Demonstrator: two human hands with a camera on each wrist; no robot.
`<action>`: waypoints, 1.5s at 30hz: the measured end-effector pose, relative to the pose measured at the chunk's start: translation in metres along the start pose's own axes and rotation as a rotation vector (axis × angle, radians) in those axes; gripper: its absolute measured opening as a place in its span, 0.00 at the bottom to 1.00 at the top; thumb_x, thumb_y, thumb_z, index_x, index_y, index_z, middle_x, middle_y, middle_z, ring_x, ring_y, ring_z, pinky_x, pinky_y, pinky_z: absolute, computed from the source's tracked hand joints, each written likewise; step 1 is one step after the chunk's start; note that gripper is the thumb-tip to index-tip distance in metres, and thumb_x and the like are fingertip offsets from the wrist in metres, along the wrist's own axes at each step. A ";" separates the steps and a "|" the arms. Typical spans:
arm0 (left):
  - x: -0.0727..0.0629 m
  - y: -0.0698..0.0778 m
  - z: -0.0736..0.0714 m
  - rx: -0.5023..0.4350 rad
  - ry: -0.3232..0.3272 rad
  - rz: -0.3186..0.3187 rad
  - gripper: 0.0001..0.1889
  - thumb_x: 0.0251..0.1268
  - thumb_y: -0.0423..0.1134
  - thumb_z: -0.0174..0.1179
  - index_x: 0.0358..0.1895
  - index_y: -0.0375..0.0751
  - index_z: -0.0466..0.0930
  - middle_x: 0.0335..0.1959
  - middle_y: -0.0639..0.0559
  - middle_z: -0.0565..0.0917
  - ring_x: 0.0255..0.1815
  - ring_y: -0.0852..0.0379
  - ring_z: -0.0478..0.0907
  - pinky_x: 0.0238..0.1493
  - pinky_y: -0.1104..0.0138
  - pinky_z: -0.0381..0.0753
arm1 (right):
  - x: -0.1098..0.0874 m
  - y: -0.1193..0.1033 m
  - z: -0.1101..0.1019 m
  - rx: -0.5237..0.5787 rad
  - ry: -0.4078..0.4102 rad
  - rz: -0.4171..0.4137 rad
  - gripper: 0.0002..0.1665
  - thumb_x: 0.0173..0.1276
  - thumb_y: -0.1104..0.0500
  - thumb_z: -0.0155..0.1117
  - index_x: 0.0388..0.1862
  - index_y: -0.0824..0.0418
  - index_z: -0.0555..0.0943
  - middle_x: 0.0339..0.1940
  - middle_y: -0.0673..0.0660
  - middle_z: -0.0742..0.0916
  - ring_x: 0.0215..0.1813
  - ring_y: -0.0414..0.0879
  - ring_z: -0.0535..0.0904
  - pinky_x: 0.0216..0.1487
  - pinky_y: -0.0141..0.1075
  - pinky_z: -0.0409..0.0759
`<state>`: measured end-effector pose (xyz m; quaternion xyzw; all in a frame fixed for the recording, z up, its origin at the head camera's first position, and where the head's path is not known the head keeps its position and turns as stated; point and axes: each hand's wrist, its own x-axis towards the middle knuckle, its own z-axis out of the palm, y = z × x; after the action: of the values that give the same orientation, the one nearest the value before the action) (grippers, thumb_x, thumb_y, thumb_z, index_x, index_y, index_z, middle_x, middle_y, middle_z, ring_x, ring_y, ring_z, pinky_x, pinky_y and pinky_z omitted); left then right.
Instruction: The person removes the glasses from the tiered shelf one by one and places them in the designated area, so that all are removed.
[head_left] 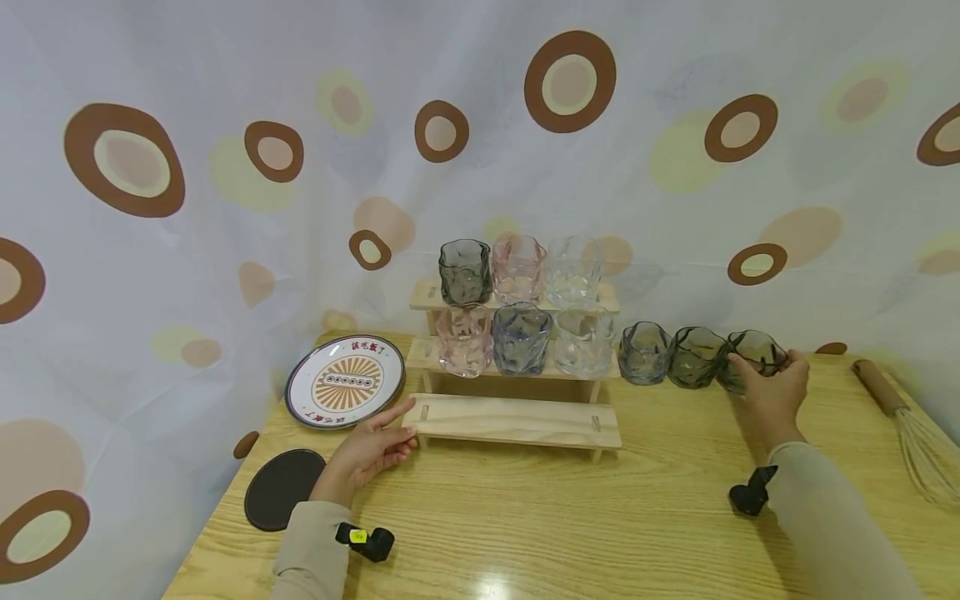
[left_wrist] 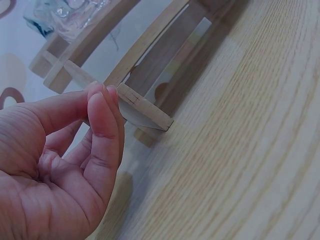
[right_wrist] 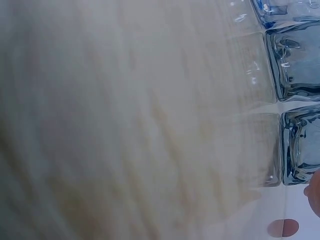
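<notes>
At the right end of a row of three tinted glasses on the table, my right hand point(head_left: 776, 400) grips a grey glass point(head_left: 756, 346) between thumb and fingers. A second grey glass point(head_left: 696, 360) and a blue-grey glass point(head_left: 645, 357) stand to its left. In the right wrist view the gripped glass point(right_wrist: 300, 142) and a fingertip show at the right edge. My left hand point(head_left: 369, 450) pinches the left end of the lowest step of a wooden tiered stand point(head_left: 517, 419). The left wrist view has its thumb and fingertips at that board's corner.
The top tier bears a dark grey glass point(head_left: 465, 273), a pink and a clear one; the middle tier bears pink, blue point(head_left: 522, 340) and clear glasses. Left lie a patterned plate point(head_left: 345, 382) and a black round mat point(head_left: 285, 490). A whisk point(head_left: 892, 400) lies far right.
</notes>
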<state>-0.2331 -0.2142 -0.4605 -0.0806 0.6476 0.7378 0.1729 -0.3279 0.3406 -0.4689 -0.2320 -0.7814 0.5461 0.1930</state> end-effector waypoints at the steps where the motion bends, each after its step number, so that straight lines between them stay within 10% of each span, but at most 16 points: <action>1: 0.000 0.000 0.000 -0.001 0.000 0.002 0.32 0.66 0.30 0.57 0.72 0.46 0.60 0.24 0.53 0.82 0.21 0.64 0.75 0.26 0.75 0.77 | 0.000 0.000 0.000 -0.006 -0.005 -0.004 0.54 0.61 0.42 0.63 0.74 0.58 0.45 0.72 0.61 0.57 0.71 0.53 0.55 0.70 0.45 0.56; 26: 0.000 0.001 0.000 -0.002 0.002 -0.002 0.32 0.66 0.29 0.56 0.72 0.48 0.60 0.24 0.52 0.82 0.21 0.64 0.76 0.25 0.76 0.77 | -0.015 -0.018 -0.023 -0.026 0.046 -0.211 0.52 0.60 0.42 0.65 0.75 0.54 0.50 0.73 0.58 0.57 0.73 0.51 0.52 0.73 0.45 0.51; 45: 0.000 0.000 0.001 -0.007 -0.005 0.004 0.32 0.66 0.29 0.56 0.72 0.46 0.60 0.23 0.53 0.82 0.20 0.64 0.76 0.25 0.76 0.78 | -0.064 -0.061 -0.023 0.089 -0.138 -0.335 0.45 0.65 0.56 0.64 0.74 0.62 0.51 0.70 0.58 0.60 0.72 0.43 0.56 0.70 0.26 0.54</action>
<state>-0.2330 -0.2134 -0.4605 -0.0781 0.6448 0.7405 0.1726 -0.2726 0.3033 -0.4070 -0.0518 -0.7956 0.5551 0.2370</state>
